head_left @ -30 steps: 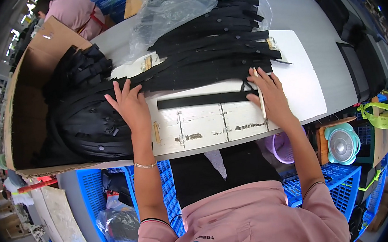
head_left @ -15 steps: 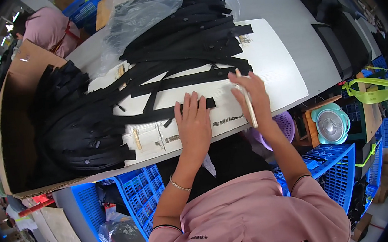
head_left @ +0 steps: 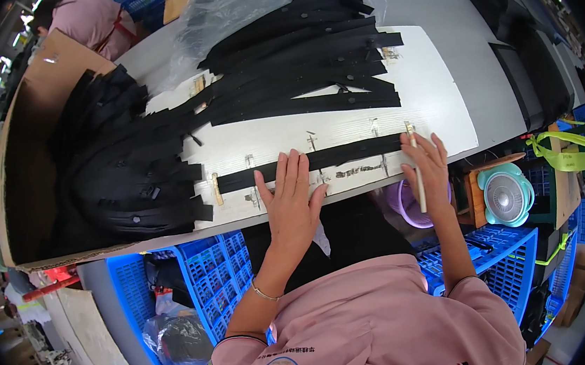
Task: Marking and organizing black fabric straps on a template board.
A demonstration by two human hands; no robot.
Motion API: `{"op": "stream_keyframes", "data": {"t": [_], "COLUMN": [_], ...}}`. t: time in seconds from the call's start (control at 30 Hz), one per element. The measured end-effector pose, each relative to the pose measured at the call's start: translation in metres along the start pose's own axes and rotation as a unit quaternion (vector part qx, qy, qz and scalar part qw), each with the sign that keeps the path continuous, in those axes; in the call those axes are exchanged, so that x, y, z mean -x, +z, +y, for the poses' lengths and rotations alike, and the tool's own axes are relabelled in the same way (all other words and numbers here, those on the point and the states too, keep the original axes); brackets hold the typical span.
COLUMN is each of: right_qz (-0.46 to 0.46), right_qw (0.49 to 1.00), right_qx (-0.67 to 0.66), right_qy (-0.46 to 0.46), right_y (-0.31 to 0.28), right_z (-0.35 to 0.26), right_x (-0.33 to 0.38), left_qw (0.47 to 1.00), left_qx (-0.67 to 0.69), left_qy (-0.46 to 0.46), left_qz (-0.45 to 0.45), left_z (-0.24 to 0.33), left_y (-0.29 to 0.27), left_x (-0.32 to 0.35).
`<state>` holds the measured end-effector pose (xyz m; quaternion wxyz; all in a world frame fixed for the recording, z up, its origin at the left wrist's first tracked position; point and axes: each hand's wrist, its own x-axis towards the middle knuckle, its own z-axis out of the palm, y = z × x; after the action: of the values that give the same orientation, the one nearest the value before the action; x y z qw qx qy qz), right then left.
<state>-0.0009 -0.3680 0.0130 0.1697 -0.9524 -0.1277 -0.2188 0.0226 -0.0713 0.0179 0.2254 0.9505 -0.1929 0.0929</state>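
- The black strip (head_left: 318,160) lies flat on the white board (head_left: 439,98), near its front edge; its long axis runs left to right
- The left hand (head_left: 293,200) presses it mid-length, fingers spread flat
- The right hand (head_left: 428,166) rests at its right end, apparently gripping a slim pale stick (head_left: 417,170); equally near

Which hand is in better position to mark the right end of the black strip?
Right. The right hand already holds a white stick at the strip's right end, while the left hand lies flat on its middle.
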Motion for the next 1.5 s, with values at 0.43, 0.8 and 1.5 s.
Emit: {"op": "stream_keyframes", "data": {"t": [0.43, 0.8, 1.5], "right_qz": [0.039, -0.055, -0.111], "right_qw": [0.999, 0.924, 0.873], "right_qx": [0.014, -0.369, -0.462], "right_qy": [0.025, 0.087, 0.109], "right_y": [0.004, 0.030, 0.107], "right_z": [0.006, -0.117, -0.180], "right_x": [0.004, -0.075, -0.102], "left_qw": [0.991, 0.988, 0.986], "left_qx": [-0.026, -0.004, 0.016], "left_qy": [-0.131, -0.143, -0.135], "left_qz": [0.029, 0.064, 0.101], "left_z": [-0.045, -0.050, -0.054], "left_y": [-0.034, -0.029, -0.020], "left_x": [0.046, 0.053, 0.054]}}
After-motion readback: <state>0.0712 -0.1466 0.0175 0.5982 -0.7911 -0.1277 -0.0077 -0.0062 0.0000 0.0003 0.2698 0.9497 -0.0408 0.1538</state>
